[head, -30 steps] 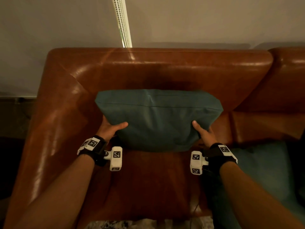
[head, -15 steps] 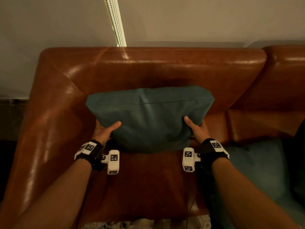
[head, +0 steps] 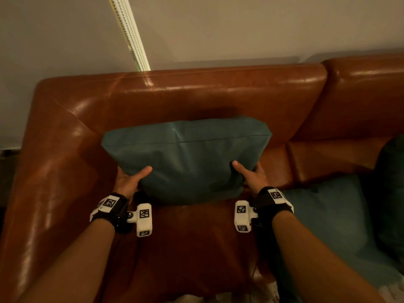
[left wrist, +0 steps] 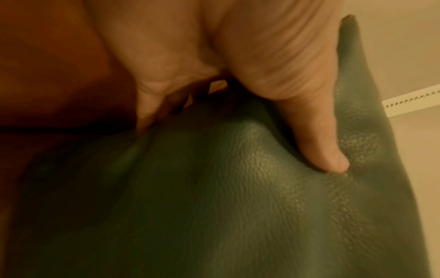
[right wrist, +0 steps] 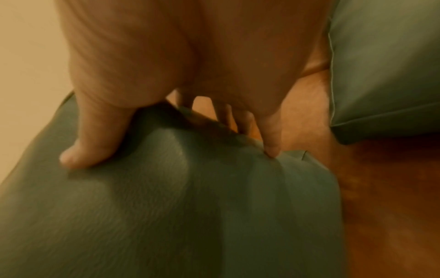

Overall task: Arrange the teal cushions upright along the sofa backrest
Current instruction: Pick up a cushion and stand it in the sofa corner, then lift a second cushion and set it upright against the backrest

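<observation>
Teal cushion stands on the seat at the left end of the sofa, upright and leaning toward the backrest; whether its back face touches the leather is hidden from the head view. Left hand grips the lower left side, thumb dug into the front face and fingers wrapped behind. Right hand grips the lower right side the same way, thumb in front, fingers behind.

Step in hand, by my reading: seating this cushion against the backrest.

Notes for doing it well:
- Push both lower corners back evenly so the bottom edge sits in the crease between seat and back; uneven pressure would probably skew it.
- The cover looks leather-like on a glossy seat, so the base may slide forward. Test by easing the grip before letting go fully.
- Keep the top seam level with the backrest line.

Second teal cushion lies flat on the seat to the right; a darker one shows at the frame edge. Both appear not yet arranged.
</observation>
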Motion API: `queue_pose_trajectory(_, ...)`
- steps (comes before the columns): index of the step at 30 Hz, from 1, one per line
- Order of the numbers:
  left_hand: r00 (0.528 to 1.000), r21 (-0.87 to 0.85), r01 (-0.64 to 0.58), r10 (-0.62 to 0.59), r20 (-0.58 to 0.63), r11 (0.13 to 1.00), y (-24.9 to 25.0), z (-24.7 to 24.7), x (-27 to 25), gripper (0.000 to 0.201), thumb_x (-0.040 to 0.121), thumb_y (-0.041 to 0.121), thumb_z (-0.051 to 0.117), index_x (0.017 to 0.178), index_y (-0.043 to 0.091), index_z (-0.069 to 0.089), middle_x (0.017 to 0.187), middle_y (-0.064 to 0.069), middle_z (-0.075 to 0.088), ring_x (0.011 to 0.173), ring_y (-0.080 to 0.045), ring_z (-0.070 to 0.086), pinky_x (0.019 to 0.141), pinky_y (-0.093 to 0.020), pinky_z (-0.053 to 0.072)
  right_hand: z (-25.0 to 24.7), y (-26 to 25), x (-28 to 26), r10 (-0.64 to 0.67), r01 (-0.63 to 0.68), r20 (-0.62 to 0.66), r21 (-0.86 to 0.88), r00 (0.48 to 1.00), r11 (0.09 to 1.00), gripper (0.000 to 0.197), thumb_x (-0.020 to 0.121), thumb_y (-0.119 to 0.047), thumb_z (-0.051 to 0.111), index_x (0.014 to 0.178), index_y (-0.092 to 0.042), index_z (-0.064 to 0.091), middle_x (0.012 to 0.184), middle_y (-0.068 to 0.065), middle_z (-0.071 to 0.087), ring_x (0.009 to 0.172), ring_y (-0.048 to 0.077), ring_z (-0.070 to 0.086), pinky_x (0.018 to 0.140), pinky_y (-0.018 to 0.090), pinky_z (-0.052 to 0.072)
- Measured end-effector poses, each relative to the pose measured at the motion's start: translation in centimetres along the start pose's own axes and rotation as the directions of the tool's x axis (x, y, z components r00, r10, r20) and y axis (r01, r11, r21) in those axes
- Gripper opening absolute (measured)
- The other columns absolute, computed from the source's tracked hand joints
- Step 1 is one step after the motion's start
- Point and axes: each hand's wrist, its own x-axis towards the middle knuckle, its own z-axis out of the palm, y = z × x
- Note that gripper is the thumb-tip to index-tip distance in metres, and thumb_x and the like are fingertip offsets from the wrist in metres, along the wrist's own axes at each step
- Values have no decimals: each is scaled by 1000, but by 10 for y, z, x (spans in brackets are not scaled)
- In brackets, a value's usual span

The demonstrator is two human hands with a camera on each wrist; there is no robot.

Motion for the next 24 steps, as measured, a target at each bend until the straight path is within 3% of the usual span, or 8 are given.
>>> queue_pose_trajectory(6, 967, -45, 72, -81, -243, 996, -44, 24, -44, 95, 79, 35, 76, 155, 35, 18, 158, -4, 33, 136, -26, 42, 100, -54, 45, -53, 24, 0, 59, -47, 59, -183, 997, 982, 122, 45, -62, 84, 149, -43, 23, 157, 9, 33, 138, 32, 40, 107, 54, 41)
queue_pose_trajectory(10, 927, 237, 211, -118, -355, 948, -119, 66, -76, 121, 57, 69, 78, 154, 27, 18, 159, -20, 29, 135, -40, 48, 102, -53, 48, -133, 60, 7, 44, -75, -107, -310, 993, 948, 78, 71, -48, 77, 138, -22, 48, 142, 11, 51, 128, 31, 51, 104, 42, 44)
queue_pose_trajectory(12, 925, 250, 343, -279, -259, 906, -148, 114, -109, 111, 66, 67, 74, 153, 17, 26, 153, -19, 42, 128, -37, 55, 107, -50, 43, -185, 75, 12, 6, -96, -229, -382, 973, 919, 55, 79, -35, 75, 124, -10, 59, 130, 15, 62, 120, 32, 58, 98, 35, 44)
queue_pose_trajectory(14, 893, 209, 450, -434, -122, 868, -165, 168, -142, 69, 84, 47, 69, 140, 15, 45, 145, -10, 51, 124, -32, 55, 100, -41, 44, -239, 85, 16, -6, -142, -324, -432, 946, 890, 47, 82, -29, 73, 122, -8, 61, 126, 17, 64, 118, 33, 59, 98, 36, 43)
queue_pose_trajectory(15, 891, 223, 452, -450, -63, 864, -175, 195, -150, 50, 89, 37, 65, 132, 15, 51, 142, -7, 54, 126, -32, 53, 93, -38, 44, -266, 88, 19, -9, -161, -353, -449, 936, 879, 48, 83, -29, 71, 124, -8, 60, 127, 18, 64, 118, 34, 59, 99, 36, 43)
queue_pose_trajectory(19, 907, 313, 373, -415, 75, 873, -201, 290, -178, 56, 85, 42, 70, 133, 20, 53, 138, -7, 59, 127, -28, 54, 99, -40, 43, -374, 107, 44, 40, -220, -373, -454, 927, 863, 73, 79, -43, 71, 141, -15, 44, 145, 21, 46, 128, 39, 50, 110, 42, 39)
queue_pose_trajectory(22, 930, 208, 333, -357, 86, 920, -242, 338, -172, 97, 44, 64, 88, 123, 13, 65, 125, -5, 70, 119, -27, 65, 106, -45, 46, -433, 119, 66, 151, -260, -313, -343, 938, 903, 94, 79, -52, 69, 152, -18, 22, 157, 14, 33, 140, 35, 37, 115, 43, 31)
queue_pose_trajectory(24, 924, 163, 372, -381, 29, 914, -258, 351, -169, 107, 40, 59, 90, 133, 17, 58, 128, -2, 67, 116, -27, 65, 100, -44, 50, -444, 124, 77, 232, -301, -236, -320, 944, 898, 109, 73, -63, 67, 155, -19, 11, 161, 12, 26, 144, 35, 31, 117, 45, 27)
